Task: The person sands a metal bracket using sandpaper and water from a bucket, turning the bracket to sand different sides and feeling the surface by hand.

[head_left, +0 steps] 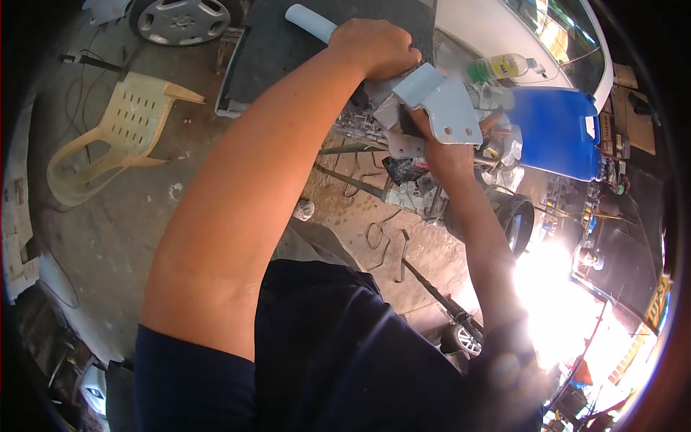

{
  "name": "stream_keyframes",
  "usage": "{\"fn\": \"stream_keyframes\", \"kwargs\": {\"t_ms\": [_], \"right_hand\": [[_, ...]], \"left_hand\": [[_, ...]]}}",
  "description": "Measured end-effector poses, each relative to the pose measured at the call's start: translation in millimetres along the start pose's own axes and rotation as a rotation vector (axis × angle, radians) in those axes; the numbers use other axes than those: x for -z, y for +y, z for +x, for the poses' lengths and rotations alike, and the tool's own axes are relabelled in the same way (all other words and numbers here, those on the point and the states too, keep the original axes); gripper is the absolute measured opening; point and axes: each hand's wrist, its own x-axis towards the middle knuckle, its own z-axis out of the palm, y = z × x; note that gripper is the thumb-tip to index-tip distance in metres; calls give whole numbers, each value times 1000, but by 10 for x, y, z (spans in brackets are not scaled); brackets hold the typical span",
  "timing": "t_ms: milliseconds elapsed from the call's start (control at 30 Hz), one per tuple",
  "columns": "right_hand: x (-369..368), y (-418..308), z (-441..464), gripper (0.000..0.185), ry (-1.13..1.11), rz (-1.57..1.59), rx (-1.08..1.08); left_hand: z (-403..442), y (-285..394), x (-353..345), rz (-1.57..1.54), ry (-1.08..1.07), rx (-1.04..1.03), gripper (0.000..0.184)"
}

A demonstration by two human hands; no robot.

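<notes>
My left hand is closed in a fist around a pale grey tube, whose rounded end sticks out on the left. In line with the tube, on the other side of that fist, is a bent pale grey metal bracket with two holes near its edge. My fist hides whether tube and bracket are one piece. My right hand grips the bracket from underneath, its fingers partly hidden by the plate. Below the bracket, a smaller grey plate with a hole sits close to my right hand.
A dark flat panel lies beyond my left arm. To the right stand a blue jerrycan, a green-labelled bottle and a black bucket. A cream plastic chair lies at the left, near a wheel. Glare washes out the lower right.
</notes>
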Motion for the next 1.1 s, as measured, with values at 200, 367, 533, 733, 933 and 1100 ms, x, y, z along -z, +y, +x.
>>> {"fn": "stream_keyframes", "kwargs": {"t_ms": [200, 367, 533, 733, 933, 1100], "right_hand": [[-83, -358, -463, 75, 208, -100, 202], [129, -427, -823, 52, 214, 289, -64], [163, -673, -971, 25, 293, 679, -433], [88, -854, -651, 33, 432, 824, -615], [60, -958, -341, 36, 408, 836, -724], [-111, -932, -192, 40, 388, 702, -811]], "left_hand": [[65, -71, -98, 7, 95, -46, 42], [20, -1, -6, -4, 61, -7, 43], [31, 38, 16, -38, 55, -7, 42], [16, 95, 101, 19, -20, -20, 45], [20, 98, 128, 4, -48, -29, 44], [10, 51, 102, -33, 3, -88, 41]]}}
